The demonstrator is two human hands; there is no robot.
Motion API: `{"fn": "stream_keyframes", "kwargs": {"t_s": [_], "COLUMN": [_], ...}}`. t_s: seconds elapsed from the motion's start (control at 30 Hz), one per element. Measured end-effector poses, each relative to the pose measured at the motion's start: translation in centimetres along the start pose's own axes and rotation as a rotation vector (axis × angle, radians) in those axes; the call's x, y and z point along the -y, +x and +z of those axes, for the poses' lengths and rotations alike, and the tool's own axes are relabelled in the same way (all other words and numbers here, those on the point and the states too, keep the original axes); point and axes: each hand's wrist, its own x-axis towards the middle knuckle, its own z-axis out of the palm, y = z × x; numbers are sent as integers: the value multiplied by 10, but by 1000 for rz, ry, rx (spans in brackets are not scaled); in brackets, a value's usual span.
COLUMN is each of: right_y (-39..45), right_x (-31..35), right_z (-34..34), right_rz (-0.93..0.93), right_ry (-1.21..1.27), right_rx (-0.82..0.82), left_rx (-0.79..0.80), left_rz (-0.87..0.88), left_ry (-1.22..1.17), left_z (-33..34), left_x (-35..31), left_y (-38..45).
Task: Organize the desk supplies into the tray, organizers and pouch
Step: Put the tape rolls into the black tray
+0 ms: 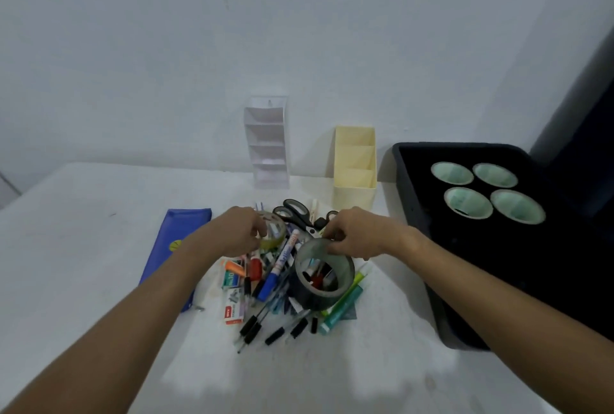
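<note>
**Desk supplies heaped mid-counter, both hands on tape rolls**

Desk supplies lie in a pile on the white counter: pens, markers, staple boxes and black-handled scissors. The right hand pinches the upper rim of a large dark tape roll standing on the heap. The left hand curls round what looks like a smaller yellowish tape roll, partly hidden. A blue pouch lies left of the pile. Behind stand a clear organizer and a cream organizer. At right, a black tray holds four green cups.
</note>
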Motion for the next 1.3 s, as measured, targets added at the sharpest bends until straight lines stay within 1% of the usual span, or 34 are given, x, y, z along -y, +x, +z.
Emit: {"fn": "stream_keyframes", "kwargs": {"t_s": [0.1, 0.2, 0.37, 0.5, 0.63, 0.8, 0.87, 0.97, 1.13, 1.3], "right_y": [-2, -5, -20, -51, -98, -173, -197, -218, -214, -199], "right_x": [-4, -10, -26, -54, -96, -156, -174, -190, -198, -198], "right_z": [-3, -10, -37, -67, -90, -92, -84, -70, -47, -32], "right_rz": [17, 56, 131, 237, 465, 772, 875, 978, 1016, 1041], "right_ry": [39, 96, 161, 265, 229, 234, 226, 242, 317, 351], "right_rx": [-13, -52, -202, -368, -504, -590, -620, -630, -606, -547], "left_rx": [-20, -91, -230, -360, -404, -293, -205, -68, 69, 131], "left_rz": [10, 5, 25, 147, 324, 582, 644, 707, 859, 903], "left_ry": [13, -12, -36, -72, -137, -167, -150, -151, -86, -59], "left_z": [1, -6, -34, -63, -77, -70, -62, -45, -11, 14], "left_x": [0, -1, -20, -61, -118, -196, -228, -268, -308, -325], "left_y": [5, 10, 17, 24, 33, 49, 53, 55, 53, 56]}}
